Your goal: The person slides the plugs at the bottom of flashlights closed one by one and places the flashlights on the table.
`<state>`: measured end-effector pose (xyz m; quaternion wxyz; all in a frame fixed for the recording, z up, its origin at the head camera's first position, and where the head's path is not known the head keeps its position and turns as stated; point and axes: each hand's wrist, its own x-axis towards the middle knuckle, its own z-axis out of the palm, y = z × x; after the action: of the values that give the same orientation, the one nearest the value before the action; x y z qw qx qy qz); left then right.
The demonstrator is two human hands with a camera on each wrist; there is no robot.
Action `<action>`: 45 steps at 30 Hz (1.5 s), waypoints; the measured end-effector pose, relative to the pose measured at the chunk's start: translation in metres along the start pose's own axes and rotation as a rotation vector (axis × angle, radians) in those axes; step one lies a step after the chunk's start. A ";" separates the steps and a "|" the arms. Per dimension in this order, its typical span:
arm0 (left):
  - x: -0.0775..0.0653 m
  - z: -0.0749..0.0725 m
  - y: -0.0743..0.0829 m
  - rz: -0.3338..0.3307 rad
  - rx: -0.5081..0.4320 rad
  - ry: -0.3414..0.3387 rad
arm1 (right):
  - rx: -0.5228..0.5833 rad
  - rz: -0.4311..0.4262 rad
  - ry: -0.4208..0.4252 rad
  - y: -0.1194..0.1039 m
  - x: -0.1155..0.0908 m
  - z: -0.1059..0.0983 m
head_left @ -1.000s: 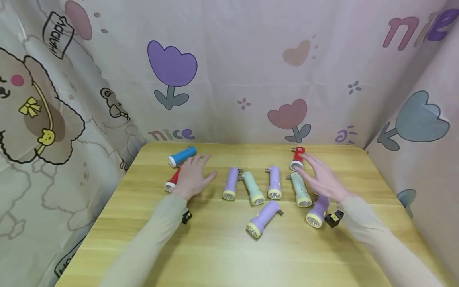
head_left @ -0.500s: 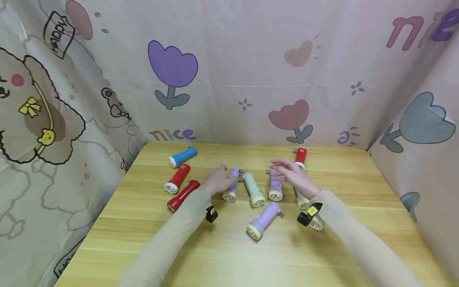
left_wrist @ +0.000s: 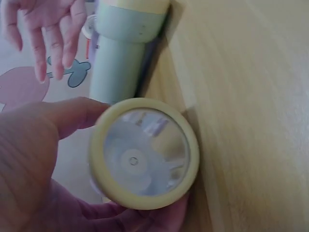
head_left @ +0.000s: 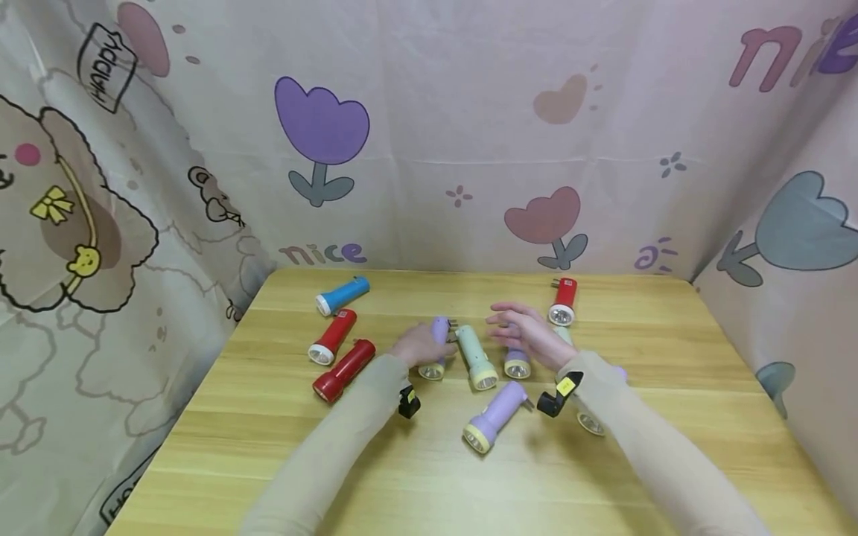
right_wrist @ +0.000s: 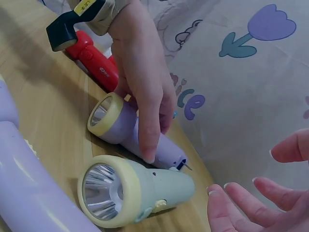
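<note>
My left hand (head_left: 418,347) grips a purple flashlight (head_left: 439,330) with a cream rim, thumb on one side and fingers on the other. Its lens end (left_wrist: 145,154) faces the left wrist camera and appears to stay on the table. Just right of it lies a pale green flashlight (head_left: 477,357), also seen beside the held one in the right wrist view. My right hand (head_left: 526,333) hovers with fingers spread and holds nothing, partly covering another purple flashlight (head_left: 517,366). A further purple flashlight (head_left: 496,417) lies nearer the front, its plug prongs out.
At the left lie a blue flashlight (head_left: 342,295), a red one (head_left: 333,336) and a darker red one (head_left: 345,370). A small red flashlight (head_left: 564,301) is at the back right. More flashlights sit partly hidden under the right arm. A printed curtain (head_left: 429,134) surrounds the wooden table (head_left: 429,491).
My left hand has moved right from the red flashlights and taken hold of the purple one. My right hand has swung left, away from the small red flashlight, staying unloaded.
</note>
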<state>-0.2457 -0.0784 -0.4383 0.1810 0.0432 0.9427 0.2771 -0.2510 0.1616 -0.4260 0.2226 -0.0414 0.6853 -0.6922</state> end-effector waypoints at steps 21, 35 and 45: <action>-0.010 0.000 -0.015 -0.028 -0.109 0.033 | 0.070 0.061 -0.010 0.002 0.003 0.022; -0.023 -0.017 -0.027 0.060 -0.246 0.034 | 0.153 0.051 -0.008 -0.005 -0.006 0.017; -0.034 -0.025 -0.009 0.121 -0.221 0.042 | 0.244 0.021 -0.025 -0.014 -0.004 0.030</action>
<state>-0.2228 -0.1046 -0.4127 0.1478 0.0737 0.9057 0.3905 -0.2398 0.1345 -0.4095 0.2417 -0.0155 0.5937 -0.7674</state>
